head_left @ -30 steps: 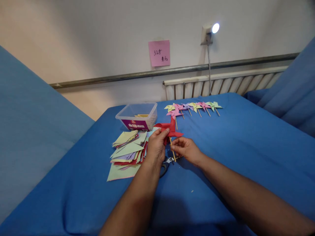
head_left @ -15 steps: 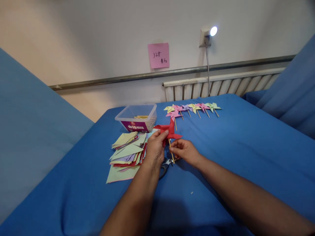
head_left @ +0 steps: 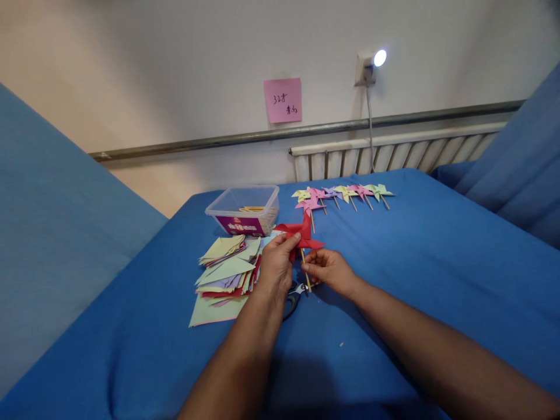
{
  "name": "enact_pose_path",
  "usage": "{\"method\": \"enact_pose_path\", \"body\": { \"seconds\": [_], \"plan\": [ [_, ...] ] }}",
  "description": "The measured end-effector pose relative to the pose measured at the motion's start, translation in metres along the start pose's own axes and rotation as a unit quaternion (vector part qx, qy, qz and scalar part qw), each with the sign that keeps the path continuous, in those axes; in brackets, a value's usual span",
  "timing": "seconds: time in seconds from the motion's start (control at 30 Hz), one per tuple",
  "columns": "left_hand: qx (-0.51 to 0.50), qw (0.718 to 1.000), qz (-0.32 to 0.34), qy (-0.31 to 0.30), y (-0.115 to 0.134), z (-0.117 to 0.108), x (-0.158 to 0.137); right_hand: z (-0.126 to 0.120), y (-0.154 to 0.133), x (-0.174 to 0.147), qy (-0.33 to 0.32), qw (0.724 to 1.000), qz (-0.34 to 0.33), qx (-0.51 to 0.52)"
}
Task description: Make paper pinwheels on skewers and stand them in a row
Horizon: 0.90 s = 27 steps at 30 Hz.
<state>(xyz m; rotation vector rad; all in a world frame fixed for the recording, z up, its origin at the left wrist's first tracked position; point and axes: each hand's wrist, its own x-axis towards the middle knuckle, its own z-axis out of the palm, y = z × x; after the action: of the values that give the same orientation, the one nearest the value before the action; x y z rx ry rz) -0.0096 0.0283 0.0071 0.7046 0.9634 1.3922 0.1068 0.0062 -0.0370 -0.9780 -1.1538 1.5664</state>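
Note:
A red paper pinwheel is held up over the middle of the table. My left hand pinches its paper head, thumb on the front near the centre. A thin wooden stick runs down from behind the red paper. My right hand is closed at the upper part of this stick, its fingertips partly hidden. Just below the hands lie dark-handled scissors, partly covered by my left forearm. A pile of coloured paper sheets sits left of my left hand.
Behind the paper stands a clear plastic box with several sticks inside. Several finished pinwheels lie in a row at the far side of the blue-covered table. A radiator and pipe run along the wall.

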Motion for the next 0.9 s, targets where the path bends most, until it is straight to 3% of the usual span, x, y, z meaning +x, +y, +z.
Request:
{"method": "enact_pose_path", "body": {
  "seconds": [0.2, 0.6, 0.77, 0.9],
  "plan": [
    [0.013, 1.000, 0.008, 0.014, -0.004, -0.003, 0.004, 0.001, -0.003, -0.001, 0.007, 1.000, 0.010, -0.008],
    [0.003, 0.998, 0.044, 0.037, -0.002, -0.002, 0.005, 0.000, 0.003, 0.001, 0.039, 0.995, -0.049, -0.078],
    [0.017, 0.998, -0.016, 0.056, 0.002, 0.000, 0.001, -0.021, 0.002, 0.013, 0.138, 0.980, -0.080, -0.121],
    [0.038, 0.997, -0.042, 0.054, 0.003, 0.001, -0.002, -0.060, -0.001, 0.039, 0.273, 0.914, -0.031, -0.299]
  ]
}}
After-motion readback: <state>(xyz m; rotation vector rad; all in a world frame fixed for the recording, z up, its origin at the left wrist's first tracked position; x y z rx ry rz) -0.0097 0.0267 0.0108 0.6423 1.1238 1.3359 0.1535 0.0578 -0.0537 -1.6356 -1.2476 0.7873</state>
